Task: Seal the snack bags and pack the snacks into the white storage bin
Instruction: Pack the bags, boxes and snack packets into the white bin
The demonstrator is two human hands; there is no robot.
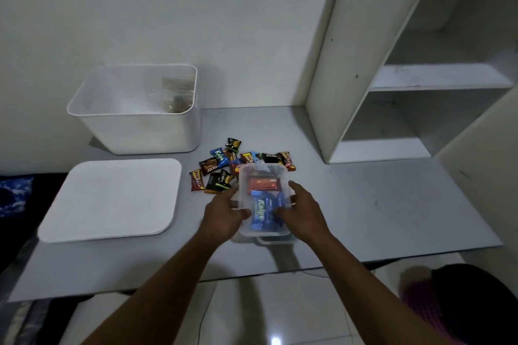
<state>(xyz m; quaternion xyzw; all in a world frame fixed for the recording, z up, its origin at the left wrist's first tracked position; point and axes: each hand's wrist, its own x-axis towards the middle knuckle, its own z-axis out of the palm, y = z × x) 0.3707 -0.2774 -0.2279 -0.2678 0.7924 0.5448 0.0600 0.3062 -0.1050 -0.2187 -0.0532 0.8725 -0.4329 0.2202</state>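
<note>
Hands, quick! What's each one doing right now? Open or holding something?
Left hand: closed, gripping the left side of the clear container with snacks in it.
Right hand: closed, gripping the right side of the same container.

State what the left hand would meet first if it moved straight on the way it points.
It holds the clear container; carried onward, the left hand would likely reach the loose snack packets first, though its height above them is unclear.
</note>
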